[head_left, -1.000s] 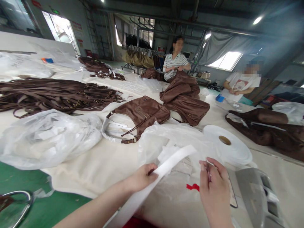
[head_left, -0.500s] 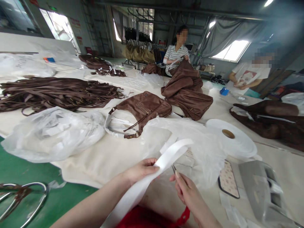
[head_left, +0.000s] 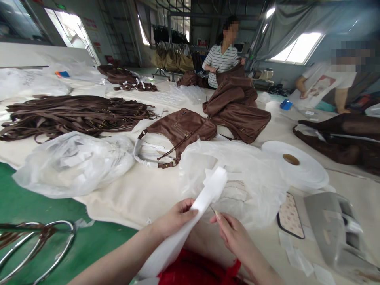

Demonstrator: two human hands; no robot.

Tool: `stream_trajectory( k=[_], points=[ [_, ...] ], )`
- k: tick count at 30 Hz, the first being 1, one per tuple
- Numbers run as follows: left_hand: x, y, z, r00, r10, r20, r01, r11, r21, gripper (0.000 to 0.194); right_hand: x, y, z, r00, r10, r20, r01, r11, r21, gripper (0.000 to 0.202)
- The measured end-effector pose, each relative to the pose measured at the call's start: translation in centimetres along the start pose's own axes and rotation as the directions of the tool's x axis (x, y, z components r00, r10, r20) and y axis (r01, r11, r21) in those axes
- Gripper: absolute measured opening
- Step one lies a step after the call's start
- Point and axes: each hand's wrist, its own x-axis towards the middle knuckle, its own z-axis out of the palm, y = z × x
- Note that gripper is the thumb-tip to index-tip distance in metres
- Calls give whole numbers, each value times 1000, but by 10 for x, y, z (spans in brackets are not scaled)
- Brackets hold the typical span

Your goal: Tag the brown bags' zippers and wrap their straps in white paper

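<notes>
My left hand (head_left: 175,218) pinches a long white strip (head_left: 207,190) between thumb and fingers. The strip runs up past the hand to a free end and down towards my lap. Close to the strip's right edge, my right hand (head_left: 232,232) grips a small pointed metal tool (head_left: 212,209); only its thin tip shows, so I cannot tell its exact kind. Under the strip's far end lies a clear plastic bag (head_left: 255,178) with pale pieces in it. A brown handbag (head_left: 190,128) with a white-wrapped handle rests beyond.
A white roll of strip (head_left: 308,166), a patterned phone (head_left: 291,217) and a grey tape dispenser (head_left: 329,229) sit at right. Brown straps (head_left: 77,114) and a filled plastic bag (head_left: 77,166) lie left. A person in stripes (head_left: 221,61) handles brown bags; another person (head_left: 326,83) stands right.
The strip's far end, which curved over to the right, now stands straighter and further left. The tool's tip has moved slightly left and down. Across the table, the striped person's hands have moved apart.
</notes>
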Motion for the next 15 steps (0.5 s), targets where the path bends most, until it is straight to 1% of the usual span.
stream_trajectory(
  k=[3,6,11,15],
  points=[
    [1,-1,0,998,62,13,-63,997,36,49,2,6,2,995,58,85,-65,994,82,56],
    [2,-4,-1,997,79,16,-80,995,56,48,2,9,3,991,77,112,-90,989,113,56],
    [2,-7,-2,996,81,26,-83,994,66,47,1,7,4,989,76,124,-88,992,92,55],
    [1,-7,-2,994,99,34,-102,991,88,46,1,3,4,989,54,134,-58,998,26,55]
  ],
)
